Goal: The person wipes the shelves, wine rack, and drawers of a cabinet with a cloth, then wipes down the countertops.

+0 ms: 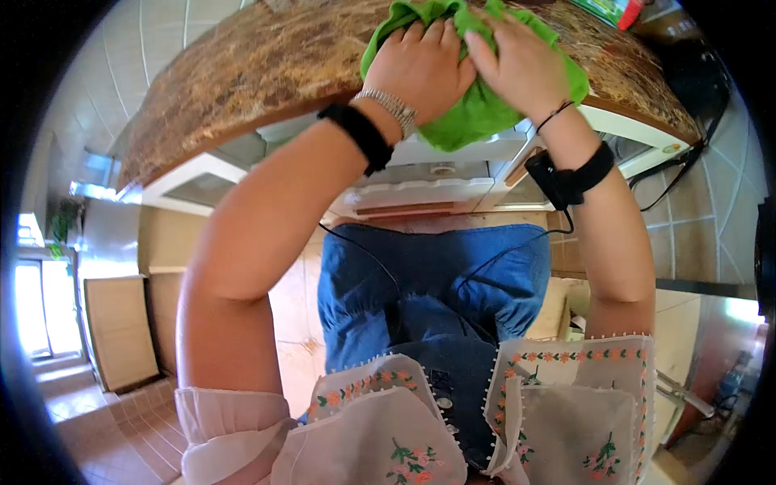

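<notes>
A bright green cloth lies bunched on the brown marbled countertop, its near part hanging over the front edge. My left hand grips the cloth, fingers curled into its folds and thumb pointing toward the other hand. Close beside it, my right hand holds the right part of the same cloth, its thumb laid across the fabric. The right fingertips are partly hidden among the folds.
White cabinet fronts with wooden handles stand below the counter. A black strap hangs at the counter's right end. A green and red package sits at the back right. Thin black cables run from my wrists across my lap.
</notes>
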A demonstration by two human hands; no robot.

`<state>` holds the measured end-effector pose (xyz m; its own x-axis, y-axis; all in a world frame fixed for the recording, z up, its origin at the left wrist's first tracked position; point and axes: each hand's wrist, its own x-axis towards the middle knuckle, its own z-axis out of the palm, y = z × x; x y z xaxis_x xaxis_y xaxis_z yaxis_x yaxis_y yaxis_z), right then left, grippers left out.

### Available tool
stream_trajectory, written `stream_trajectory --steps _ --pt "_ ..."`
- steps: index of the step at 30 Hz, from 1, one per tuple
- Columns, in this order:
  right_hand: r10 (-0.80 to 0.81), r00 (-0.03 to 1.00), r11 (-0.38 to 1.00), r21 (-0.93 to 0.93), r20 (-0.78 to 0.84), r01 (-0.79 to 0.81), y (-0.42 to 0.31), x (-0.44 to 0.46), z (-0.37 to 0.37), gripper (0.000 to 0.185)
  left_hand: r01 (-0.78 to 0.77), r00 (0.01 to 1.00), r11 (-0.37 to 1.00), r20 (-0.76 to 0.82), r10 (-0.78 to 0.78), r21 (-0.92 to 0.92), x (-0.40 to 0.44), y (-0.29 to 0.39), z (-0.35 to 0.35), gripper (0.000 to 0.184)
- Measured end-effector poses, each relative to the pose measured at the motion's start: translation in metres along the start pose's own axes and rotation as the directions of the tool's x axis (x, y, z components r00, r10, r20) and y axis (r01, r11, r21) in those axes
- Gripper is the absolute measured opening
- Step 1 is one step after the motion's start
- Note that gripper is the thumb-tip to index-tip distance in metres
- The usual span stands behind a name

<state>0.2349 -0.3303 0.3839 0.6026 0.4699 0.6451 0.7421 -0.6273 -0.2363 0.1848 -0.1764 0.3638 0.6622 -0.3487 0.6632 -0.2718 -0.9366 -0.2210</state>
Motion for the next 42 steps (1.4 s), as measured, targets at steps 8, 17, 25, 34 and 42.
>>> stream_trajectory --steps 8,17,25,34,42 --pt "0.018 0.971 1.000 -0.009 0.240 -0.016 0.060 0.037 0.031 0.060 0.330 0.888 0.931 0.385 -0.250 -0.157 0.034 -0.001 0.018 0.056" --pt "0.226 0.944 0.966 -0.182 0.241 -0.185 0.008 0.017 0.010 0.069 0.376 0.860 0.918 0.415 -0.297 -0.123 0.023 0.000 -0.006 0.063" --pt "0.163 0.975 0.958 -0.262 0.153 -0.119 -0.028 -0.010 0.015 0.066 0.178 0.945 0.973 0.301 -0.129 -0.144 -0.018 -0.012 -0.028 0.059" --pt "-0.156 0.985 0.982 -0.096 0.079 0.163 -0.118 -0.002 0.053 0.068 0.072 0.995 0.988 0.075 -0.063 -0.135 -0.087 -0.080 -0.054 0.053" --pt "-0.237 0.939 0.950 -0.143 0.249 0.277 -0.206 0.028 0.099 0.069 0.131 0.989 0.991 0.066 -0.132 0.020 -0.173 -0.176 -0.104 0.055"
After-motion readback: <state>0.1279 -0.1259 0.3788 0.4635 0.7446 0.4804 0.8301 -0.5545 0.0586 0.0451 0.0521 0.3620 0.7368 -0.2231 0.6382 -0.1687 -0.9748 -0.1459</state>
